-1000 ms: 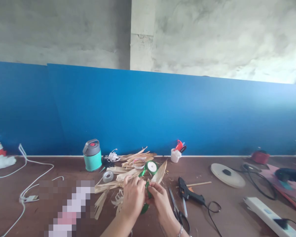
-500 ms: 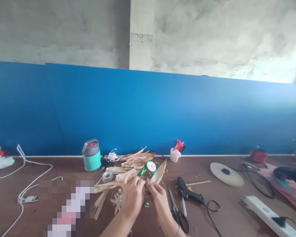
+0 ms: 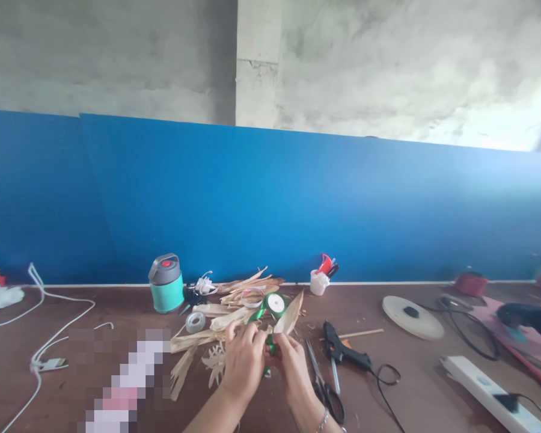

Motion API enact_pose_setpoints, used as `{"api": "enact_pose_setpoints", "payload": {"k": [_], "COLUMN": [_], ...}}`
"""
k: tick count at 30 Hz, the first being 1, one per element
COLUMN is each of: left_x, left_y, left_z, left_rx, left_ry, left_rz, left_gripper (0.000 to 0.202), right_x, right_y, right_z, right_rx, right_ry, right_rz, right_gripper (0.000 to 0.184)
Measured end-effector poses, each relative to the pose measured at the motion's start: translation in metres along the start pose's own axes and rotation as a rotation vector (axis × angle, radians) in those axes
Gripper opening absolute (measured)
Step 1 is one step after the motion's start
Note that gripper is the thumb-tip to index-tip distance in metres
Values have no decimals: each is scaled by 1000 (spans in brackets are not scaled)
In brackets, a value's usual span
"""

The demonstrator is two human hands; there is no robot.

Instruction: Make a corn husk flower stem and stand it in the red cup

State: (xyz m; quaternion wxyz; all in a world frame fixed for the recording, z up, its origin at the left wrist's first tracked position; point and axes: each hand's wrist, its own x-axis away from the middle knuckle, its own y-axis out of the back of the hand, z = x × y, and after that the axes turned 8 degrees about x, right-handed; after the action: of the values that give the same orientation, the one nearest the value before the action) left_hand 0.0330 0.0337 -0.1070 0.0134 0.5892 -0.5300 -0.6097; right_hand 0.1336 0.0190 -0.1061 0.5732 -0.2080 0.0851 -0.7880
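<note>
My left hand [image 3: 244, 361] and my right hand [image 3: 293, 367] meet low in the middle of the wooden table, both pinching a green satin ribbon [image 3: 270, 344] between their fingers. The ribbon runs up to its spool [image 3: 276, 305], which has a white centre and lies just beyond my hands. Dried corn husks [image 3: 234, 319] are heaped to the far left of my hands, and a broad husk [image 3: 290, 314] rises just beyond my right fingers. My fingers hide most of the ribbon's held part.
Scissors [image 3: 324, 385] lie right of my right hand, beside a black glue gun [image 3: 345, 352] with its cord. A tape roll [image 3: 195, 322] and a teal flask [image 3: 166, 284] stand further left. A pixelated blurred patch [image 3: 126, 379] covers part of the table, and white cables lie at the left.
The ribbon's lower loop has shrunk to a small end under my hands, which have drawn closer around it. The camera view has shifted slightly.
</note>
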Motion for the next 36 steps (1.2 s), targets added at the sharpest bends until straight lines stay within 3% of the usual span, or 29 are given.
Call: {"api": "enact_pose_setpoints", "payload": {"k": [13,26,28,32,36], "left_x": [-2,-4,-6,-10,-14], "left_y": [-1,-3,-3,-1,3], "left_z": [3,10,11,11,12], "left_rx": [-11,121,149,245,297], "left_ry": [-77,-83,-35,119,201], "left_rz": [-34,-46,10,236,327], "left_gripper": [24,23,23,22,20], "right_x": [-5,-8,-8,-9,-7], "right_y": [5,13,13,13,11], "right_z": [-1,1,0,0,1], "right_rx": [20,82,86,101,113], "right_ry": [6,3,4,8,19], "right_rz": [38,34,38,43,52], "right_gripper": [21,16,17,19,20]}}
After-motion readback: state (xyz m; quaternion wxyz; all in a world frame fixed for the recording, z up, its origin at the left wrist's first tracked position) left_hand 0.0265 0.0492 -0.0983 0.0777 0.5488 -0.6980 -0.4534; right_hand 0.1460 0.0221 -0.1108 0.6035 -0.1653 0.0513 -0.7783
